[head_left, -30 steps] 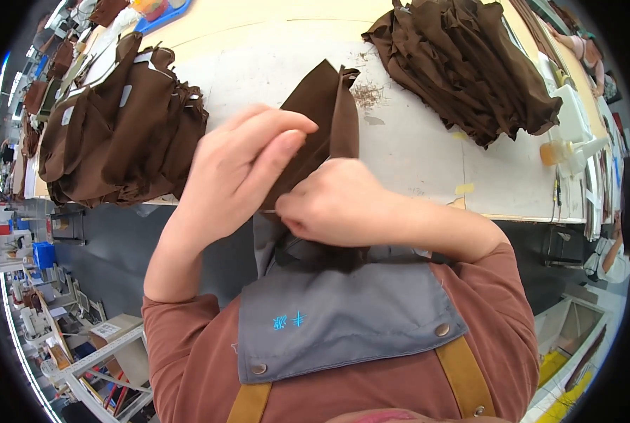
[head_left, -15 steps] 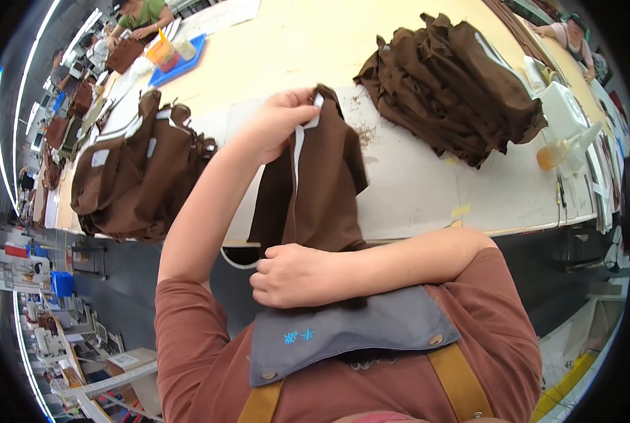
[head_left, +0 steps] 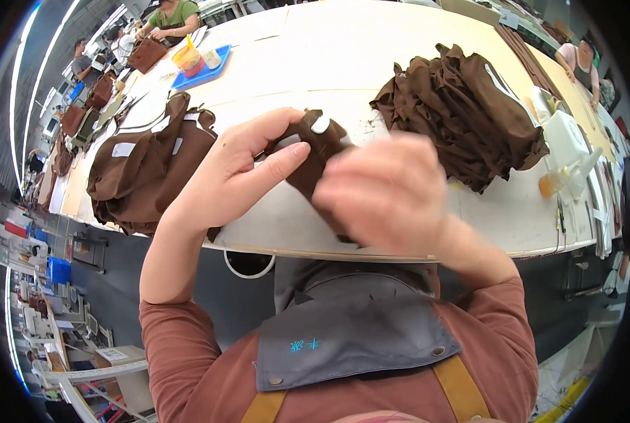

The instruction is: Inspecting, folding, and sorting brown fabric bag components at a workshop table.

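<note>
My left hand (head_left: pixel 241 169) and my right hand (head_left: pixel 385 194) are raised close together over the front edge of a pale worktable (head_left: pixel 329 63). Between them they hold a small brown fabric piece (head_left: pixel 315 144) with a white tag on it. Thumb and fingers of my left hand pinch its upper left part. My right hand is blurred and covers its lower right part.
A pile of brown fabric pieces (head_left: pixel 149 169) lies to my left on the table, and a bigger heap (head_left: pixel 470 116) lies to my right. A small bottle with amber liquid (head_left: pixel 561 180) stands at the right. A blue tray with cups (head_left: pixel 198 67) sits further back. Other people work at the far end.
The brown piece was held stretched out long with my hands apart. Now both hands have come together on it, bunched up, higher and closer to my face.
</note>
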`<state>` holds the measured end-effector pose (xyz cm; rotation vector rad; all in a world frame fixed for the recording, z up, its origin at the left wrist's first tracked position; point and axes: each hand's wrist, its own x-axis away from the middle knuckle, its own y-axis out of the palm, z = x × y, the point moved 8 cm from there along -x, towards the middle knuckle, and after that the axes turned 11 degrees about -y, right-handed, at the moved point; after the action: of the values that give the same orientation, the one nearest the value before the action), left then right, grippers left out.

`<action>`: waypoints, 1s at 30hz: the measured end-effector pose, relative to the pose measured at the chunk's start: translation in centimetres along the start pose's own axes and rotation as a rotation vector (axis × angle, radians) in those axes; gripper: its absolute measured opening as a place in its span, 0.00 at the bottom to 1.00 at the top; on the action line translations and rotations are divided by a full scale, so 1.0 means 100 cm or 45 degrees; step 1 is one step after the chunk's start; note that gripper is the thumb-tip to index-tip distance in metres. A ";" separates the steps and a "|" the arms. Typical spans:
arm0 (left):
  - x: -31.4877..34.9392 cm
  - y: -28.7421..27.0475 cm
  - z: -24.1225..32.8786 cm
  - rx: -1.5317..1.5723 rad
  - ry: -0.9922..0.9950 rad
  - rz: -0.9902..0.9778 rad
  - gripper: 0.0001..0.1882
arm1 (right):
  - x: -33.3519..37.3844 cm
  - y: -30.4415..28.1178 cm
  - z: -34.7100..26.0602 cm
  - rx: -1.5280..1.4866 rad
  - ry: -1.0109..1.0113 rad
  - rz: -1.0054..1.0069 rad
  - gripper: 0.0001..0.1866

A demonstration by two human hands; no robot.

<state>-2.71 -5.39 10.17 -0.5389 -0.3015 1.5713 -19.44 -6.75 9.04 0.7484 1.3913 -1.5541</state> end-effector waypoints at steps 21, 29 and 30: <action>0.037 -0.001 -0.001 -0.501 -0.011 0.231 0.05 | -0.005 0.043 0.038 -0.296 0.326 -0.376 0.09; 0.039 0.006 -0.035 -0.027 -0.200 0.037 0.15 | 0.014 0.048 0.034 -0.508 0.373 -0.294 0.09; 0.040 0.006 -0.036 -0.025 -0.224 0.028 0.14 | 0.015 0.048 0.034 -0.511 0.381 -0.298 0.09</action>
<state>-1.38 -1.91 6.20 -0.4205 -0.4460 1.6421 -15.37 -10.27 6.28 0.6009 1.9986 -1.3039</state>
